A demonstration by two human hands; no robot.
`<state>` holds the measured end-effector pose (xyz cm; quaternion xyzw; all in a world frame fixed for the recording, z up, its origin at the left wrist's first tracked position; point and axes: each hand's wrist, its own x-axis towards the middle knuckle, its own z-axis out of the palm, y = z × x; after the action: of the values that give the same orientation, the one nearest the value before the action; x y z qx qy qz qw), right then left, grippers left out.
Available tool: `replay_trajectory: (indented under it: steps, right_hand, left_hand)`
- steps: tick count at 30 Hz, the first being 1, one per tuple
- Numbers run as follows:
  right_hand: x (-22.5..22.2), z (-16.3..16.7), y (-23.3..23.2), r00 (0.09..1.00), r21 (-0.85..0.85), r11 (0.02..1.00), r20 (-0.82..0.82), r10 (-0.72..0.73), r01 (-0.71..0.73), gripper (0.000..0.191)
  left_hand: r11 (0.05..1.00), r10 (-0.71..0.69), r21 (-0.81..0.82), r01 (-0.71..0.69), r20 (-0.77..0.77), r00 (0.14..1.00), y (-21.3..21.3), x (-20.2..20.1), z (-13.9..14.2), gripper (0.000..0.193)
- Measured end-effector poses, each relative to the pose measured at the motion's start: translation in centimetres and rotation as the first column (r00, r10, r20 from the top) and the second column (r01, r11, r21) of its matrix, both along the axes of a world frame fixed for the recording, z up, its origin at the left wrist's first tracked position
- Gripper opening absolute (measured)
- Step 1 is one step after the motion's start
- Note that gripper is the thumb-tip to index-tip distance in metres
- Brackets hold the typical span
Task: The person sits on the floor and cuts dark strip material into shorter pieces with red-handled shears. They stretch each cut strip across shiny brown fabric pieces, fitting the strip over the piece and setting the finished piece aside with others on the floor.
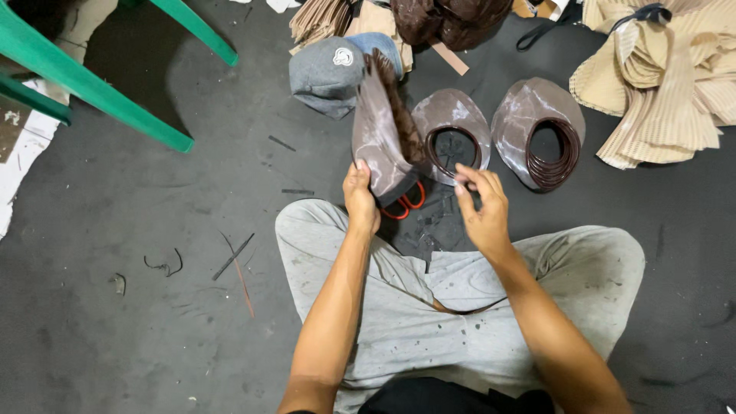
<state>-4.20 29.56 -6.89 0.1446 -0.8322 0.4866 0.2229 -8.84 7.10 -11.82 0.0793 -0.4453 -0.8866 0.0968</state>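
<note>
Head view, looking straight down. Dark grey concrete floor [138, 253], dusty, scattered with offcuts: thin dark strips [232, 257] and a curled scrap [165, 266] at left. Green plastic chair legs [92, 88] crossing the far left corner. Seated cross-legged in stained grey trousers [429, 307].

Left hand [360, 201]: grip clenched on the near edge of a stack of glossy brown cut pieces [381, 134], held upright and tilted, fanned at the top. Right hand [481, 207]: grip released, fingers spread, hovering just beside the stack, holding nothing.

Orange-handled scissors [405, 203] on the floor below the stack, mostly hidden. Two flat piles of brown pieces with oval cut-outs beyond the hands: middle pile [452, 123], right pile [537, 126]. Grey cap [330, 73] far centre. Heap of ribbed beige material [667, 69] far right. Dark brown bundle [445, 19] at the far edge.
</note>
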Motion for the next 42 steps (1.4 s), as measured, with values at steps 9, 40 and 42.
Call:
replay_trajectory:
  steps: [9,40,42]
  right_hand:
    - [-5.8,-0.8,-5.0,0.862,-0.285,0.946,0.43,0.268,-0.152,0.038]
    - [-7.0,0.1,-8.4,0.953,0.01,0.975,0.211,0.216,-0.224,0.013]
    - [-7.6,-0.1,-10.1,0.98,0.324,0.926,0.028,0.195,-0.194,0.015]
  left_hand:
    - [0.982,-0.058,-0.18,0.05,-0.04,0.998,0.0,0.8,-0.2,0.037]
    - [0.65,0.6,-0.422,-0.632,-0.226,0.768,-5.0,9.0,12.0,0.018]
    - [0.536,0.632,-0.541,-0.648,-0.251,0.733,-5.5,11.5,13.7,0.016]
